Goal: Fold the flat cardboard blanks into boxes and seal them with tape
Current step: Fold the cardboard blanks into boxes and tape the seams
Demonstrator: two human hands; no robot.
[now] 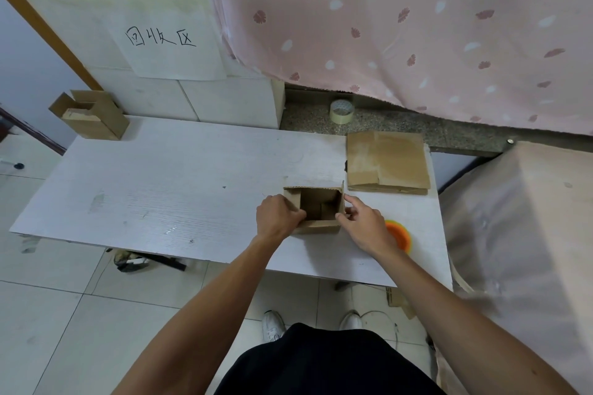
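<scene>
A small brown cardboard box (pixel 321 207) stands open-topped on the white table (pixel 179 183), near its front right. My left hand (pixel 277 216) grips the box's left wall, fingers curled over the flap. My right hand (pixel 362 223) pinches the right wall at its near corner. A stack of flat cardboard blanks (pixel 386 162) lies just behind the box on the right. An orange tape dispenser (pixel 399 234) sits partly hidden under my right wrist. A roll of clear tape (pixel 341 111) rests on the stone ledge behind the table.
Another folded cardboard box (pixel 93 114) stands at the table's far left corner. White blocks with a handwritten paper sign (pixel 167 42) rise behind the table. A pink curtain (pixel 401 26) hangs at the back right, and a covered object (pixel 519 250) stands right of the table.
</scene>
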